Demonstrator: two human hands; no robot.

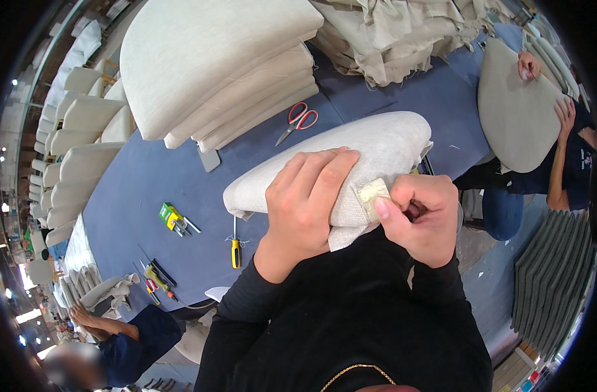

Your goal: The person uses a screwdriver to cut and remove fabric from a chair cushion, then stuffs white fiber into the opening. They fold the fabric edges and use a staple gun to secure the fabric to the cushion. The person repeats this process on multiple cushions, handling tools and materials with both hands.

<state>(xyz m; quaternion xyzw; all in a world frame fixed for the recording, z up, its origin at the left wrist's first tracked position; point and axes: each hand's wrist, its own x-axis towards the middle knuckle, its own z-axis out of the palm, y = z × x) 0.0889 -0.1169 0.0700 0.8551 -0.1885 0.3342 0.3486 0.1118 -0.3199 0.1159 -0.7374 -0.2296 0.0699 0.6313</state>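
Note:
A padded, fabric-covered cushion (377, 130) in off-white cloth leans against my front, tilted at the table's near edge. My left hand (305, 202) lies over its near face, fingers curled onto the cloth and gripping it. Between the thumb and bent forefinger of my right hand (422, 219) is a small pale-yellow flat piece (373, 192), pressed against the fabric near the cushion's right end; its exact kind I cannot make out. Below it a loose flap of cloth (344, 236) hangs at the cushion's lower edge.
Red-handled scissors (298, 122), a yellow screwdriver (236, 251), a green box (171, 215) and tools (157, 281) lie on the blue table (135, 189). Stacked covered panels (220, 72) and heaped cloth (396, 39) stand beyond. Co-workers are at right, one holding a panel (517, 108), and lower left.

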